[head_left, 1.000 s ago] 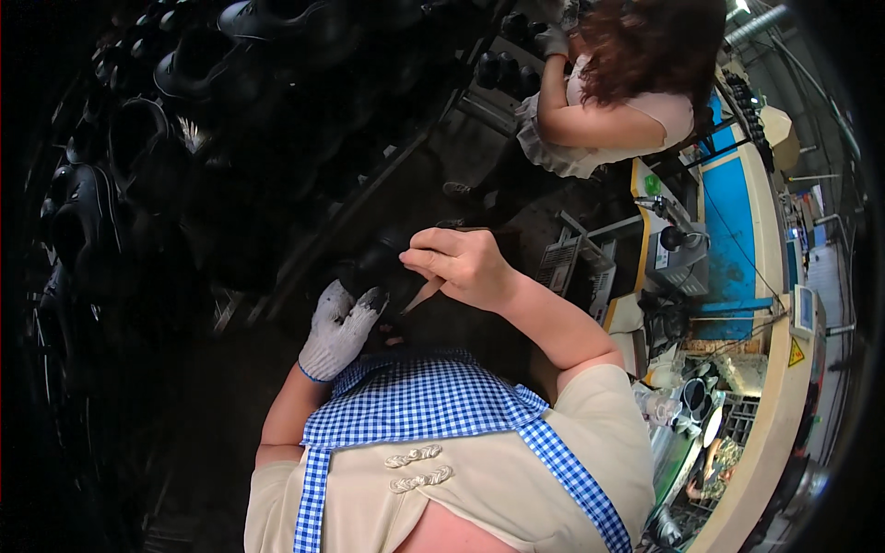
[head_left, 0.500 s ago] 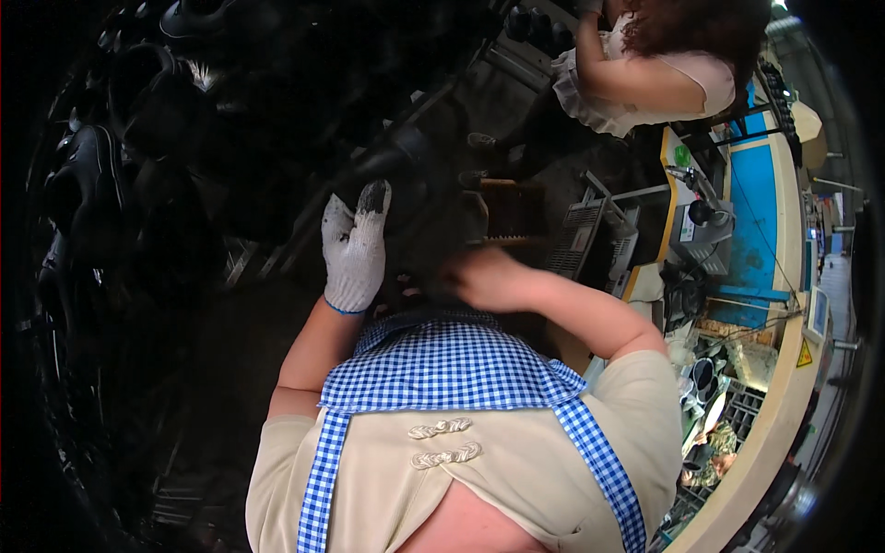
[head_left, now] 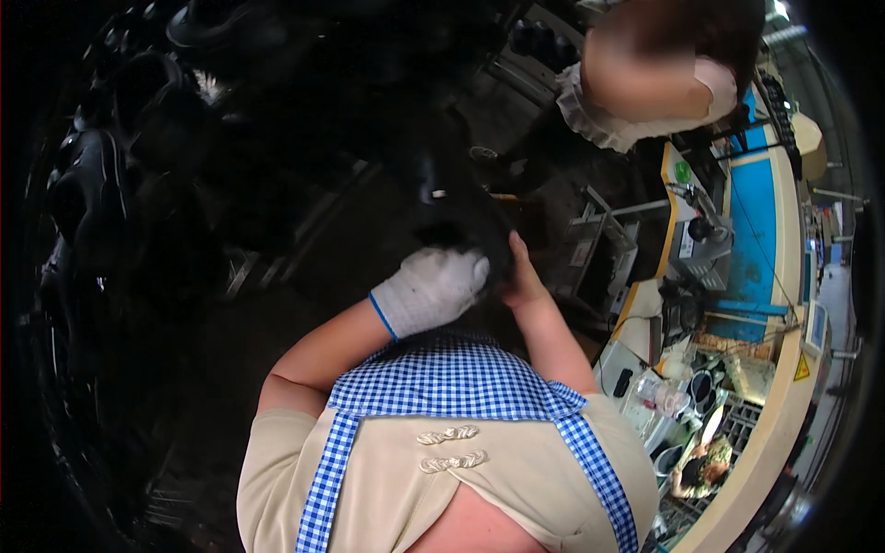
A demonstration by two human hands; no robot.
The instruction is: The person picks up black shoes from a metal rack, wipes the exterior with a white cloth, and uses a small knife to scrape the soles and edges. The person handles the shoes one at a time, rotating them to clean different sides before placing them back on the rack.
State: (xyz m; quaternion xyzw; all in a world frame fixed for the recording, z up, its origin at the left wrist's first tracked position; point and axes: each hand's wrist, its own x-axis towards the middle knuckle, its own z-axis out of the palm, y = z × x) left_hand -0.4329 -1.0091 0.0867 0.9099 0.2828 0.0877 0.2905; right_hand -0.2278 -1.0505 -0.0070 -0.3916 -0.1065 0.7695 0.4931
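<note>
Workshop surroundings fill the head view: dark shoes crowd the left, a blue conveyor belt runs along the right, and a co-worker stands toward the top. Just above the checked apron, a black shoe sits between the person's two hands, dark and blurred. The bare right hand holds its right side, thumb up along it, the other fingers hidden. The gloved left hand is curled narrow against the near end, by the dark opening; I cannot tell whether it grips the shoe. It looks light enough for one hand, with a firm sole and a more yielding upper; the glossy surface may be slippery. The sole edge and heel seem the surest hold, sparing the opening from being squashed.
</note>
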